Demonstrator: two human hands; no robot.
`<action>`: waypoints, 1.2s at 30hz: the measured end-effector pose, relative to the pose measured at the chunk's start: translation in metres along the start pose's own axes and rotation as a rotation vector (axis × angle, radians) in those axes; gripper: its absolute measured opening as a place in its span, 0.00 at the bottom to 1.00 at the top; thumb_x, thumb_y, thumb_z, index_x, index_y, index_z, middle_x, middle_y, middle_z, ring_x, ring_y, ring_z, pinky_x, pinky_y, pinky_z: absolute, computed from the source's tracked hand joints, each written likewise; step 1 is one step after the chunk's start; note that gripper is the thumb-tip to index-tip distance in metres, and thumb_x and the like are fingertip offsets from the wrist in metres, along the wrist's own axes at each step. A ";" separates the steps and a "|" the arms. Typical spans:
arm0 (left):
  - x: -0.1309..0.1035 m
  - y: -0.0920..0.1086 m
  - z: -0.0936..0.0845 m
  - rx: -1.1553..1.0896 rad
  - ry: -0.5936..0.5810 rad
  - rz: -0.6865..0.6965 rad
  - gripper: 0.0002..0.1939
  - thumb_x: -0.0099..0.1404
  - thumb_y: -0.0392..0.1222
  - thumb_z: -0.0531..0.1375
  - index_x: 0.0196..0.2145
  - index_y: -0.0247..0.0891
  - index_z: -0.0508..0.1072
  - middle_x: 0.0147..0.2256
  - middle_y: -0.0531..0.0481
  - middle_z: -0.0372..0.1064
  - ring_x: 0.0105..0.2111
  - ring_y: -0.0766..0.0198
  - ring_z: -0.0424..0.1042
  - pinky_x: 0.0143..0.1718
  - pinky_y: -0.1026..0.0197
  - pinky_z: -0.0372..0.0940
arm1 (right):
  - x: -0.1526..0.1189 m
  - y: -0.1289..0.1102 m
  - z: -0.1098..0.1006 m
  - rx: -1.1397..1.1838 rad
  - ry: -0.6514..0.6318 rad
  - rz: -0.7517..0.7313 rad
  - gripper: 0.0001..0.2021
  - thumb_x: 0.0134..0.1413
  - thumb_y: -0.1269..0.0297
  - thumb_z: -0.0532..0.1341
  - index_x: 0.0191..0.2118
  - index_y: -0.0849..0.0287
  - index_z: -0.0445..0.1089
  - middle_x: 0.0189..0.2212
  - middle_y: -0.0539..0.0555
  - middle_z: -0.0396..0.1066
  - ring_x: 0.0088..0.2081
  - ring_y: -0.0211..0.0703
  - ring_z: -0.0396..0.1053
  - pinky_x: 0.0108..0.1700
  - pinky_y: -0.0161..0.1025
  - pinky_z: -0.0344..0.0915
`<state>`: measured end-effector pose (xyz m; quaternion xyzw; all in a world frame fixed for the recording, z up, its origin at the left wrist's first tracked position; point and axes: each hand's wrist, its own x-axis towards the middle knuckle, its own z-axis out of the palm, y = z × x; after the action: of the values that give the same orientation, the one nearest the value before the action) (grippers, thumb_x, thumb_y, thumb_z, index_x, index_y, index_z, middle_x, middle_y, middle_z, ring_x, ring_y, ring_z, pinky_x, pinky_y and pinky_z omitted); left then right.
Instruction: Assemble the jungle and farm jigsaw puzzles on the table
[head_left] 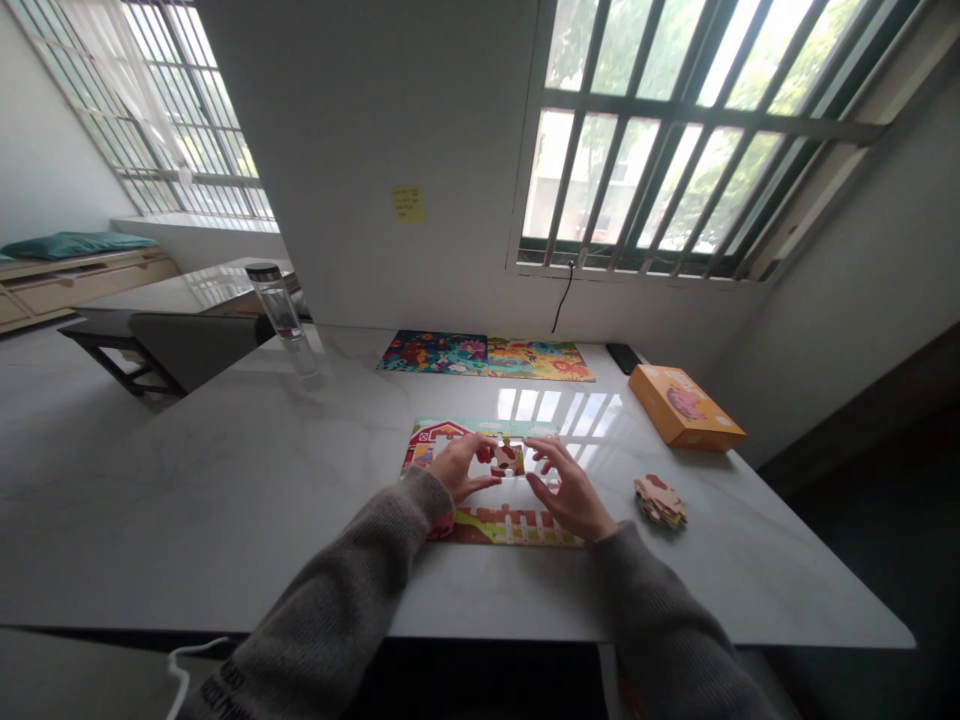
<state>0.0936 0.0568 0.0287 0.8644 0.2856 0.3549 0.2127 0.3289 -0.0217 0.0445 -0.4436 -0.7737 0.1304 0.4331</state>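
Left hand: fingers curled, pinching a puzzle piece over the middle of the farm puzzle. Right hand: fingers spread, tips resting on the same piece. Puzzle lies flat on the tabletop. Right of it: stack of loose pieces; farther right, orange box. Far: finished puzzles; far left, water bottle.

Two hands; three puzzle boards; one orange box; one water bottle; one pile of pieces.
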 end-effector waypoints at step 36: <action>-0.001 0.003 0.013 0.042 -0.184 -0.017 0.13 0.65 0.40 0.60 0.48 0.39 0.73 0.40 0.47 0.70 0.37 0.61 0.71 0.45 0.56 0.68 | -0.037 0.064 -0.036 -0.520 -0.173 0.079 0.17 0.65 0.70 0.53 0.54 0.54 0.73 0.53 0.57 0.73 0.48 0.50 0.70 0.52 0.50 0.68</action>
<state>0.1033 0.0519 0.0211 0.8952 0.2795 0.2660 0.2229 0.4025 -0.0214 0.0079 -0.5569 -0.7974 -0.0183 0.2315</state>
